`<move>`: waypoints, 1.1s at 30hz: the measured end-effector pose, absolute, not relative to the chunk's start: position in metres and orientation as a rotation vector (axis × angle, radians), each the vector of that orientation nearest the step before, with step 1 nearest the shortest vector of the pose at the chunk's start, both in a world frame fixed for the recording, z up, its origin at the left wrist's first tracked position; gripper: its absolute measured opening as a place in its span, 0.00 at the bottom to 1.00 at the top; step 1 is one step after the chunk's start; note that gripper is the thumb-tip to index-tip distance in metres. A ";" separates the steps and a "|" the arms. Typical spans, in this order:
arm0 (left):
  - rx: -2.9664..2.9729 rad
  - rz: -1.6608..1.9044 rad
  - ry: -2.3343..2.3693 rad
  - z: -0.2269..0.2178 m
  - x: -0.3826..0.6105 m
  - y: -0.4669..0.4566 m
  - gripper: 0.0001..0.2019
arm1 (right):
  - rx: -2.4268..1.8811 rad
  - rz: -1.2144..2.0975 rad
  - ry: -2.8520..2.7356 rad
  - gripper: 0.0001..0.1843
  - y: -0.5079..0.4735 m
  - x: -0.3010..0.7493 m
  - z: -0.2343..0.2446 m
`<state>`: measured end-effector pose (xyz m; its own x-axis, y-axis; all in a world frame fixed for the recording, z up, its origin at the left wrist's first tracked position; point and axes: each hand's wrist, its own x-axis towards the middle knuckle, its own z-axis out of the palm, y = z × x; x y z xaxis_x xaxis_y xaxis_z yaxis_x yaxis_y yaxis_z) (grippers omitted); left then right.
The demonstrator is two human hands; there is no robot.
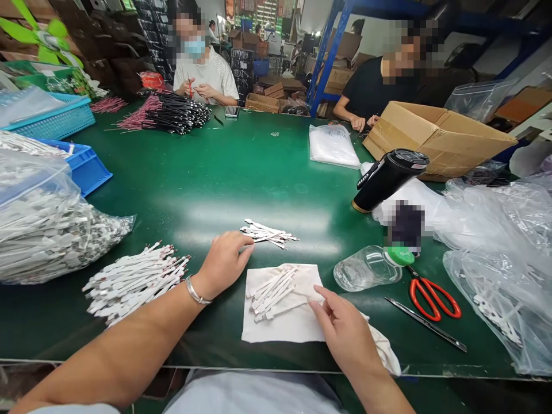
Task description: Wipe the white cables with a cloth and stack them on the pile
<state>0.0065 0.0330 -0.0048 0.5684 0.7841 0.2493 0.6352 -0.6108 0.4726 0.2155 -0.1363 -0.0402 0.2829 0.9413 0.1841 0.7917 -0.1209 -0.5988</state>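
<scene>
My left hand (225, 260) is at the near left end of a small loose pile of white strip-like cables (271, 234) on the table. Its thumb stands apart from the fingers, and I see nothing held in it. My right hand (340, 325) hovers at the right side of a white cloth (259, 330), thumb and index finger apart, holding nothing. On the cloth lies a bunch of white cables (273, 293), roughly side by side. A larger heap of white cables (133, 282) with reddish wire ends lies left of my left forearm.
A clear bottle (366, 269) lies right of the cloth, near red-handled scissors (433, 296) and a long slim metal tool (426, 324). A black tumbler (388, 179), carton (435, 135) and plastic bags (483, 224) stand farther right. A bulging cable bag (52, 230) sits left. Two people work opposite.
</scene>
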 end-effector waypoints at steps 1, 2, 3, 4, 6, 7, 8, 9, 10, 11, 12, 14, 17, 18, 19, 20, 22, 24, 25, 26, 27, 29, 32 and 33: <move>2.502 0.651 1.202 -0.007 0.005 0.036 0.09 | -1.944 0.276 -1.556 0.19 -0.138 0.215 -0.042; 2.528 0.659 1.235 -0.010 0.005 0.038 0.10 | -1.921 0.249 -1.560 0.18 -0.141 0.214 -0.044; 2.551 0.655 1.255 -0.012 0.005 0.040 0.11 | -1.888 0.234 -1.559 0.16 -0.143 0.213 -0.046; 2.570 0.637 1.270 -0.014 0.005 0.041 0.12 | -1.851 0.223 -1.553 0.15 -0.146 0.212 -0.047; 2.589 0.565 1.297 -0.017 0.007 0.043 0.13 | -1.787 0.201 -1.529 0.12 -0.149 0.208 -0.050; 2.589 0.521 1.314 -0.017 0.008 0.043 0.13 | -1.763 0.191 -1.518 0.11 -0.151 0.207 -0.051; 2.578 0.482 1.334 -0.018 0.009 0.044 0.12 | -1.744 0.186 -1.517 0.10 -0.152 0.205 -0.053; 2.560 0.452 1.356 -0.018 0.009 0.045 0.10 | -1.726 0.184 -1.529 0.09 -0.153 0.204 -0.054; 2.539 0.435 1.376 -0.018 0.010 0.046 0.09 | -1.710 0.184 -1.547 0.09 -0.153 0.203 -0.056; 2.519 0.428 1.391 -0.019 0.010 0.047 0.08 | -1.696 0.183 -1.566 0.08 -0.154 0.203 -0.057; 2.499 0.426 1.401 -0.019 0.010 0.048 0.07 | -1.683 0.184 -1.584 0.08 -0.154 0.203 -0.058; 2.469 0.424 1.410 -0.020 0.011 0.049 0.06 | -1.663 0.193 -1.608 0.07 -0.155 0.202 -0.060; 2.438 0.421 1.404 -0.022 0.014 0.050 0.03 | -1.643 0.202 -1.626 0.07 -0.155 0.203 -0.061; 2.432 0.422 1.400 -0.022 0.015 0.050 0.03 | -1.636 0.200 -1.632 0.07 -0.155 0.203 -0.061; 2.429 0.424 1.395 -0.022 0.017 0.049 0.02 | -1.630 0.195 -1.639 0.06 -0.155 0.203 -0.061; 2.429 0.426 1.389 -0.022 0.018 0.049 0.02 | -1.623 0.187 -1.647 0.06 -0.155 0.203 -0.061; 2.436 0.431 1.377 -0.022 0.019 0.047 0.03 | -1.604 0.164 -1.668 0.06 -0.155 0.204 -0.061; 2.447 0.435 1.368 -0.021 0.018 0.046 0.03 | -1.584 0.127 -1.694 0.07 -0.155 0.206 -0.061; 2.453 0.439 1.367 -0.020 0.018 0.044 0.02 | -1.572 0.103 -1.711 0.07 -0.156 0.206 -0.061; 2.456 0.447 1.370 -0.019 0.017 0.042 0.02 | -1.563 0.074 -1.727 0.07 -0.156 0.207 -0.061; 2.461 0.455 1.373 -0.018 0.016 0.040 0.04 | -1.557 0.044 -1.741 0.07 -0.156 0.207 -0.061; 2.497 0.454 1.367 -0.013 0.015 0.036 0.13 | -1.540 -0.011 -1.772 0.07 -0.156 0.207 -0.062; 2.650 0.343 1.279 -0.003 0.016 0.033 0.22 | -1.541 -0.051 -1.783 0.08 -0.157 0.207 -0.062; 2.715 0.277 1.235 0.002 0.017 0.034 0.23 | -1.535 -0.063 -1.789 0.08 -0.157 0.207 -0.062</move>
